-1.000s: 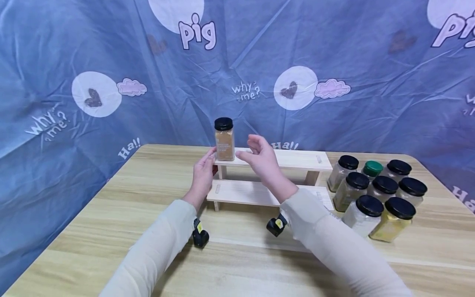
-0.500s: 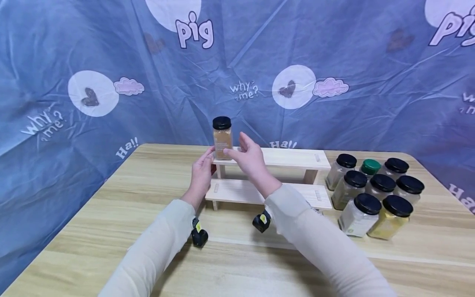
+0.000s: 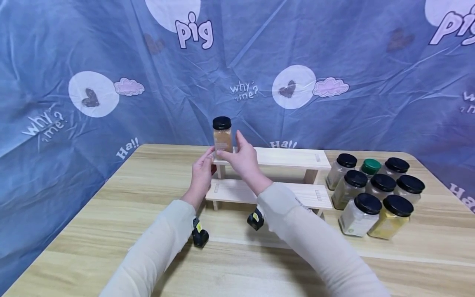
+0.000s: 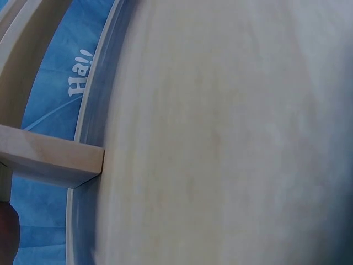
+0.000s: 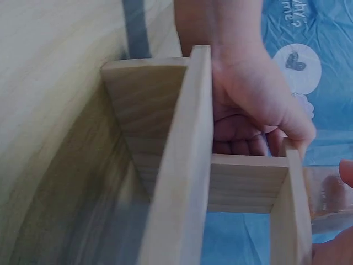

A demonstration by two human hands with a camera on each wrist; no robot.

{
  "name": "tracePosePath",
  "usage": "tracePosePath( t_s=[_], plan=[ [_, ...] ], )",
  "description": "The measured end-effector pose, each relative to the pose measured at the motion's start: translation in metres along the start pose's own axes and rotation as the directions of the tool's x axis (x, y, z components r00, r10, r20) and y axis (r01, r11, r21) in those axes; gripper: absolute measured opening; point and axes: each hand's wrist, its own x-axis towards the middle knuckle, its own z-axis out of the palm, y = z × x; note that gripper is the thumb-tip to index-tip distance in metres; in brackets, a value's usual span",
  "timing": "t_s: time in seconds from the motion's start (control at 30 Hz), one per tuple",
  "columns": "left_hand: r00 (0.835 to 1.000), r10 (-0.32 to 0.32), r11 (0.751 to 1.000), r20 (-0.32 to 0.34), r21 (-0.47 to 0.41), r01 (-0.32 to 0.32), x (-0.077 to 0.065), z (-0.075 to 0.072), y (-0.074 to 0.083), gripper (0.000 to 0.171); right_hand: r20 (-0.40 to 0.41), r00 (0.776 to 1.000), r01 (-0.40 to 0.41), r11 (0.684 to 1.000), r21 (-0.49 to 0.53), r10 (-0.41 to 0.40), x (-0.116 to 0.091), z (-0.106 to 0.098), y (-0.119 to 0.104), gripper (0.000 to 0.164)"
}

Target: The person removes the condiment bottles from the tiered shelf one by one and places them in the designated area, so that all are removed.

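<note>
A spice jar with a black lid and orange-brown powder stands upright at the left end of the upper board of a two-tier wooden shelf. My right hand pinches the jar low down, thumb across its front and fingers at its right side. In the right wrist view, the jar shows between parts of that hand. My left hand grips the shelf's left end. Seen from the right wrist, the left hand has its thumb at the upper board's end and its fingers curled behind the side support.
Several spice jars with black lids, one with a green lid, stand right of the shelf. The lower board sits in front of the upper one. A blue printed cloth hangs behind the wooden table.
My right hand has moved left from beside the jar and taken hold of it. The left hand stays at the shelf's end. The jar's place on the shelf looks the same.
</note>
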Motion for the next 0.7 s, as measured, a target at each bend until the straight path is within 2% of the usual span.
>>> tracePosePath(
  t_s=[0.13,0.23,0.37,0.47,0.7],
  plan=[
    [1.0,0.006,1.0,-0.008,0.005,-0.006,0.0007,-0.0004,-0.0012,0.038,-0.012,1.0,0.009,1.0,-0.018,-0.009,-0.001,0.0024,0.0003,0.09],
    [1.0,0.011,1.0,-0.014,0.007,-0.011,0.0008,0.0001,-0.0011,0.038,-0.019,0.999,0.046,0.999,-0.029,-0.046,-0.001,0.0045,-0.0009,0.088],
    [1.0,0.016,1.0,-0.015,0.001,-0.016,0.0004,0.0006,-0.0002,0.038,-0.032,0.996,0.086,0.994,-0.072,-0.089,0.0003,0.0075,-0.0031,0.069],
    [1.0,0.013,1.0,-0.017,-0.002,-0.013,0.0007,0.0005,-0.0004,0.038,-0.049,0.995,0.082,0.99,-0.113,-0.088,0.0013,0.0086,-0.0049,0.06],
    [0.999,0.036,0.999,-0.014,-0.024,-0.036,0.0007,0.0005,-0.0023,0.039,-0.075,0.994,0.067,0.983,-0.173,-0.081,0.0031,0.0081,-0.0068,0.059]
  ],
)
